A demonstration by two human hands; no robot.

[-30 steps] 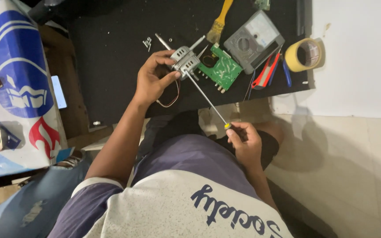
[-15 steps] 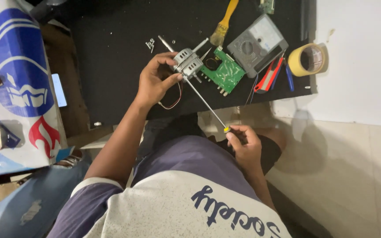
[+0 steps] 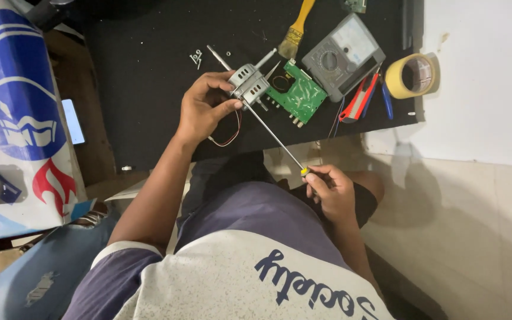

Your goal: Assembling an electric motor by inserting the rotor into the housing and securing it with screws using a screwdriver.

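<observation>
The left hand [image 3: 204,108] grips a small grey motor [image 3: 248,85] above the black worktop [image 3: 149,71]. The right hand [image 3: 331,191] is closed on the handle of a long screwdriver [image 3: 274,137], its tip at the motor. The long shaft may slip off and hit the green circuit board [image 3: 296,95] just beside. Both arms are bent, the left reaching forward.

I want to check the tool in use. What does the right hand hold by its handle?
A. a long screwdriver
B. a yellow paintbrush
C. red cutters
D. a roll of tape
A: the right hand grips the long screwdriver, whose shaft reaches up to the small grey motor held in the left hand.
</observation>
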